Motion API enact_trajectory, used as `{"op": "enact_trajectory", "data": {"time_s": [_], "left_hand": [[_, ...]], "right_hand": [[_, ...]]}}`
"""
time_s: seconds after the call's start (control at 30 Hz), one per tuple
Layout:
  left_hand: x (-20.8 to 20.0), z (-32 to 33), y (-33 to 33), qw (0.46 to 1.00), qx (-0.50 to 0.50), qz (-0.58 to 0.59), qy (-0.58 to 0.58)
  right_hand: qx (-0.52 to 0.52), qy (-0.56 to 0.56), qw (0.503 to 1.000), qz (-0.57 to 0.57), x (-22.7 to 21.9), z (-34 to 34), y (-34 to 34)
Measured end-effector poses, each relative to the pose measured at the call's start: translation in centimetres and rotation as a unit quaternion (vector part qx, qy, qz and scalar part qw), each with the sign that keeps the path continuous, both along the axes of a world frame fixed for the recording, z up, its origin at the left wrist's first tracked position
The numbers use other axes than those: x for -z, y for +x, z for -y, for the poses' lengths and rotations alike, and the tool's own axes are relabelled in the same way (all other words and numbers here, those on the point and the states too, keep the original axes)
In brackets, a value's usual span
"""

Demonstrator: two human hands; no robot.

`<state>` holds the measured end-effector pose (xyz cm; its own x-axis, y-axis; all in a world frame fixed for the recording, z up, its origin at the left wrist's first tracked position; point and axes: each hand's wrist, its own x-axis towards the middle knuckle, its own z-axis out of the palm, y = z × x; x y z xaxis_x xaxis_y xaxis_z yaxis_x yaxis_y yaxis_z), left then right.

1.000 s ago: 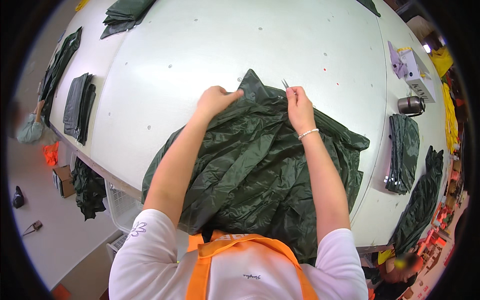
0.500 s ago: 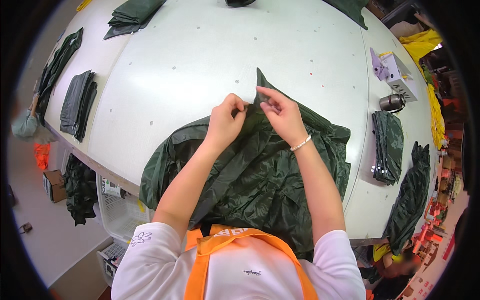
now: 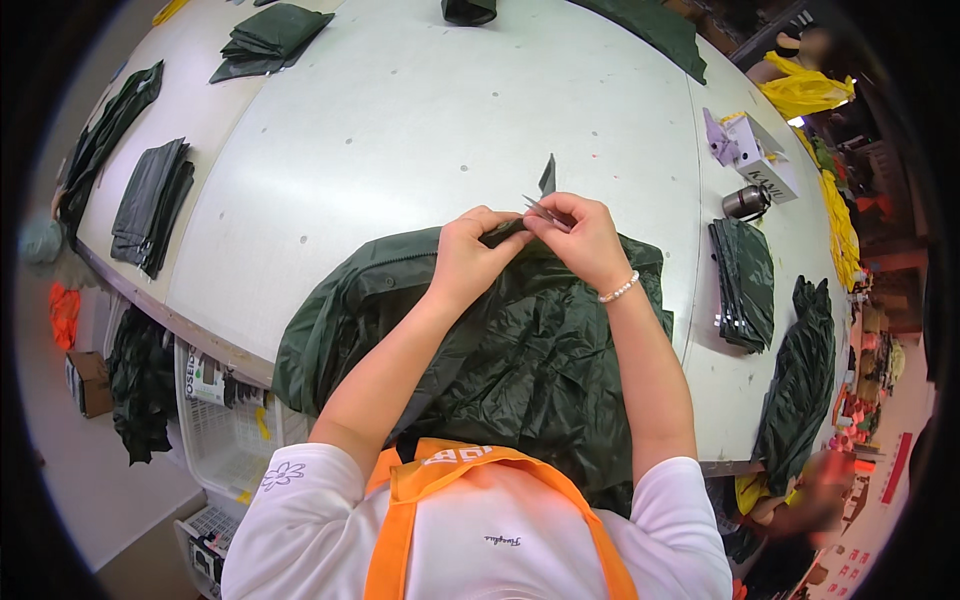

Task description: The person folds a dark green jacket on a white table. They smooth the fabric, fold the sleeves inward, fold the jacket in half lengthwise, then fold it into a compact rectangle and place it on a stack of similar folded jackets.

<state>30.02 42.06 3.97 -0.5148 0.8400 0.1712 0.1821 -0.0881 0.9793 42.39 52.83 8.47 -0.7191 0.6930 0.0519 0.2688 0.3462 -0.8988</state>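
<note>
A dark green raincoat-like jacket (image 3: 500, 340) lies bunched along the near side of the white table, partly over my lap. My left hand (image 3: 470, 252) pinches a fold of its upper edge between thumb and fingers. Close against it, my right hand (image 3: 588, 238) grips small thread snips (image 3: 536, 207), whose thin pointed blades stick out to the left above the fold. Most of the snips is hidden in the fingers. A narrow pointed tip of the green cloth (image 3: 547, 176) stands up just beyond my right hand.
Folded dark green garments lie at the left (image 3: 150, 205), far left (image 3: 268, 38) and right (image 3: 742, 285) of the white table (image 3: 350, 150). A dark metal flask (image 3: 745, 202) and a white box (image 3: 760, 160) stand at the right. White plastic baskets (image 3: 225, 440) sit below the left edge.
My hands have come together over the jacket's edge and slightly down. The snips' blades now show in my right hand, where the index finger was stretched out beside the cloth corner.
</note>
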Motion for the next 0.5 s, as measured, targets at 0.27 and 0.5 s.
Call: {"op": "enact_trajectory", "data": {"time_s": [0.27, 0.5], "left_hand": [[-1.6, -0.1, 1.7, 0.992, -0.074, 0.041, 0.090], [-2.0, -0.2, 2.4, 0.977, -0.126, -0.123, 0.122]], "right_hand": [[0.152, 0.059, 0.984, -0.075, -2.5, 3.4, 2.1], [0.155, 0.283, 0.945, 0.048, -2.7, 5.5, 3.8]]}}
